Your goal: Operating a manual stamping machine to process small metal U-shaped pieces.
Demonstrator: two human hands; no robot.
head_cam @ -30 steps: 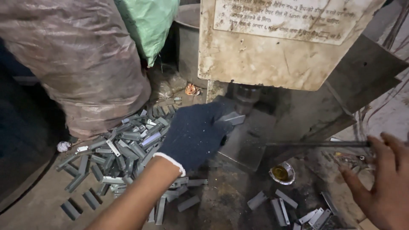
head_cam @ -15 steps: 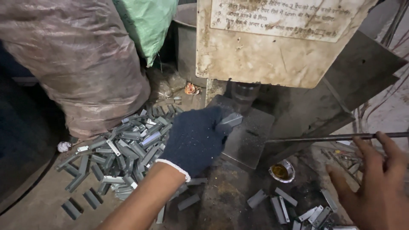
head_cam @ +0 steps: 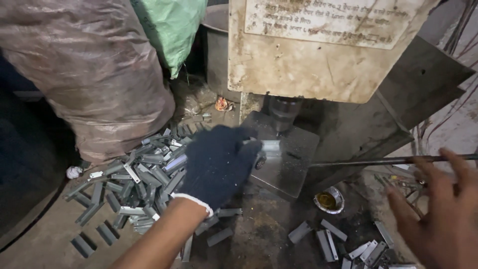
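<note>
Press bed [head_cam: 294, 164] | gloved left hand [head_cam: 219, 167] still pinching metal piece [head_cam: 271, 146] | right hand [head_cam: 443, 214] open, raised higher

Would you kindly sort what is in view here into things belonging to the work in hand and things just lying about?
In the work:
- gloved left hand holding a small metal piece
- press plate
- pile of metal pieces
- bare right hand, open near the long rod

Lying about:
- brown sack
- green bag
- small dish
</note>
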